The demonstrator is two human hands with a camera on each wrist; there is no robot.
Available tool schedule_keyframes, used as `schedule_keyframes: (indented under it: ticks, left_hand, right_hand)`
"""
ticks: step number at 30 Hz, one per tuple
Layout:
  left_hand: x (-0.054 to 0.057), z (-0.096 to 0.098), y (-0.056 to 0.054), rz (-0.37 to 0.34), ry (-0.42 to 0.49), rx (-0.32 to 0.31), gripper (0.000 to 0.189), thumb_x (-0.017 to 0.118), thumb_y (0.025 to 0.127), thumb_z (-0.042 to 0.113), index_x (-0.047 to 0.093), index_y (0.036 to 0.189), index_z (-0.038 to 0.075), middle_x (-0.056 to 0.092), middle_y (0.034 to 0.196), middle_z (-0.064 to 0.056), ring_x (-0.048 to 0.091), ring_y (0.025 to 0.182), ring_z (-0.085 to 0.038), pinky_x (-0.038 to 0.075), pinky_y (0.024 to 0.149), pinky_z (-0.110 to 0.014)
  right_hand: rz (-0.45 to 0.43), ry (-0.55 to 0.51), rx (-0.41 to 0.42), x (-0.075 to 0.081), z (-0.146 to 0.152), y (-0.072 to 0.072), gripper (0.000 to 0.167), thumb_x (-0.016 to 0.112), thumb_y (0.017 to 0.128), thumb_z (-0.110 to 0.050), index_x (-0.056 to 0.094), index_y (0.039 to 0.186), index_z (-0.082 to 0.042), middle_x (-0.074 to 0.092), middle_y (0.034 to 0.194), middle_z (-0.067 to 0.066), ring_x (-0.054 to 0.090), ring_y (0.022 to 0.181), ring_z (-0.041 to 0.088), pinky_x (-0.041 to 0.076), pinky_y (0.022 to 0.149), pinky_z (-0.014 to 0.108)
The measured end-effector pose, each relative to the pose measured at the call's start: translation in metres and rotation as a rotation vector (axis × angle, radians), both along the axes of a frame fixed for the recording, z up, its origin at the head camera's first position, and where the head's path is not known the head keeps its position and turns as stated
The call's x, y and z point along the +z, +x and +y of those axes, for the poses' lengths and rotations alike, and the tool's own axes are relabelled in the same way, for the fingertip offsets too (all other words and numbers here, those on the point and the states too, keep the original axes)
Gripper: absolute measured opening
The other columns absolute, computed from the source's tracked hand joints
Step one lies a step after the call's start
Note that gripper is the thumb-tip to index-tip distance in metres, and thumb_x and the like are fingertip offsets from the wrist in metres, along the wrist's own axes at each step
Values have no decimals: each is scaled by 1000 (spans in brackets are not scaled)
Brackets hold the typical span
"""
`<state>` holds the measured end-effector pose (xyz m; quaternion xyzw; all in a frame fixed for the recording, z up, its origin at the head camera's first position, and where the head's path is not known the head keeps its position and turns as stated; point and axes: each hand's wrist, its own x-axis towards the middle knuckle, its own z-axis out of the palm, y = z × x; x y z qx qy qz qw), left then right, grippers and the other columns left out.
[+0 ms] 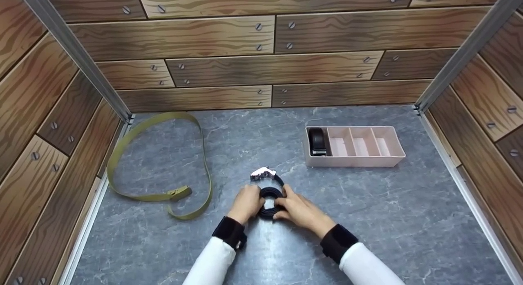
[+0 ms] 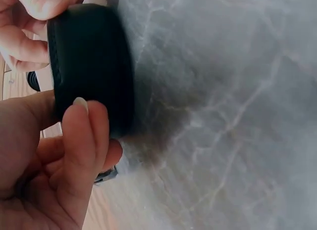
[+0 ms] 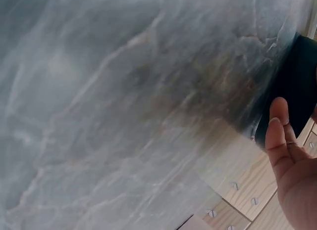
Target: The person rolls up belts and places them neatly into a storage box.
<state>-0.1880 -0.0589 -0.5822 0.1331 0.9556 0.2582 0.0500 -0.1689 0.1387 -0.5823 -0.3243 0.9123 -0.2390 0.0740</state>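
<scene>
A black belt (image 1: 269, 191) is wound into a round coil with an open centre, near the middle of the floor surface. Its shiny silver buckle (image 1: 262, 173) lies just beyond the coil, joined by a short unrolled stretch of strap. My left hand (image 1: 246, 202) grips the coil's left side, thumb at the inner hole. Opposite it, my right hand (image 1: 302, 209) pinches the right side, with fingers inside and outside the ring. In the left wrist view the belt's smooth outer face (image 2: 91, 67) shows between both hands. The right wrist view catches only part of the coil (image 3: 287, 86).
An olive webbing belt (image 1: 118, 154) lies in a loose loop at the left, its buckle (image 1: 179, 193) toward me. At the back right stands a pale pink divided box (image 1: 355, 161); a rolled black belt (image 1: 317, 141) fills its leftmost compartment. Wood-patterned walls (image 1: 269, 68) enclose the surface.
</scene>
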Motion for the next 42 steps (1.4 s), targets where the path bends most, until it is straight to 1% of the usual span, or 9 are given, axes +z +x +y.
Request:
schedule_keyframes:
  ticks: [5, 8, 13, 19, 22, 29, 36, 39, 42]
  left_hand:
    - [2, 1, -1, -12, -11, -34, 18, 72, 84, 8, 61, 70, 5, 64, 70, -10, 64, 66, -27, 53, 64, -37]
    - [1, 4, 1, 27, -8, -13, 15, 71, 82, 6, 63, 70, 3, 65, 71, -14, 65, 66, -31, 53, 62, -39]
    - [-3, 11, 6, 99, 14, 86, 8, 69, 75, 2, 64, 69, -1, 66, 72, -21, 67, 67, -37, 53, 59, -44]
    - [-2, 17, 6, 88, -20, 87, 8, 68, 76, 1, 64, 69, 0, 66, 73, -19, 66, 68, -37, 53, 61, -44]
    - [-1, 19, 5, 80, -64, 45, 8, 67, 78, 2, 65, 71, 0, 67, 76, -18, 66, 70, -37, 53, 62, -45]
    - [0, 21, 1, 111, -142, -19, 7, 65, 83, 4, 68, 79, -1, 69, 83, -18, 68, 75, -36, 54, 67, -44]
    - [-5, 16, 3, 207, -121, -65, 14, 71, 83, 13, 68, 81, 0, 68, 80, -16, 68, 73, -33, 54, 63, -44]
    - [-2, 15, 7, 288, -208, -42, 24, 77, 79, 26, 68, 82, 4, 67, 78, -11, 66, 68, -31, 53, 56, -43]
    - [8, 17, 7, 349, -326, -28, 39, 82, 74, 37, 67, 91, 6, 65, 88, -9, 63, 78, -29, 51, 63, -40]
  right_hand:
    - [-22, -23, 13, 0, 6, -2, 42, 72, 85, -40, 70, 118, -14, 42, 109, 2, 55, 89, 16, 53, 77, 36]
    - [-30, -77, -14, 0, 8, -3, 54, 72, 84, -40, 62, 130, -14, 43, 118, 5, 57, 94, 19, 54, 79, 37]
    - [-92, -245, -211, 2, 7, -4, 72, 71, 88, -32, 38, 144, 1, 43, 127, 17, 62, 91, 21, 55, 78, 37]
    - [-190, -231, -350, 3, 1, -11, 31, 64, 95, -17, 61, 116, 6, 59, 83, 7, 57, 60, 9, 51, 60, 29]
    - [-243, -179, -346, 5, -3, -16, 25, 61, 97, -16, 65, 114, 1, 62, 83, 8, 59, 56, 13, 52, 56, 31]
    - [-164, -68, -312, 4, -11, -22, 31, 66, 94, -18, 65, 117, 2, 66, 105, 21, 65, 97, 32, 51, 88, 46]
    - [-72, -28, -291, 1, -13, -24, 12, 67, 91, -12, 71, 96, -2, 67, 86, 14, 63, 64, 20, 54, 61, 35]
    - [12, 1, -231, 2, -13, -22, 12, 68, 89, -10, 65, 79, -5, 62, 75, 10, 61, 63, 22, 53, 58, 38]
    - [49, 25, -173, 4, -12, -21, 17, 69, 88, -10, 59, 74, -7, 59, 72, 6, 59, 63, 23, 51, 57, 39]
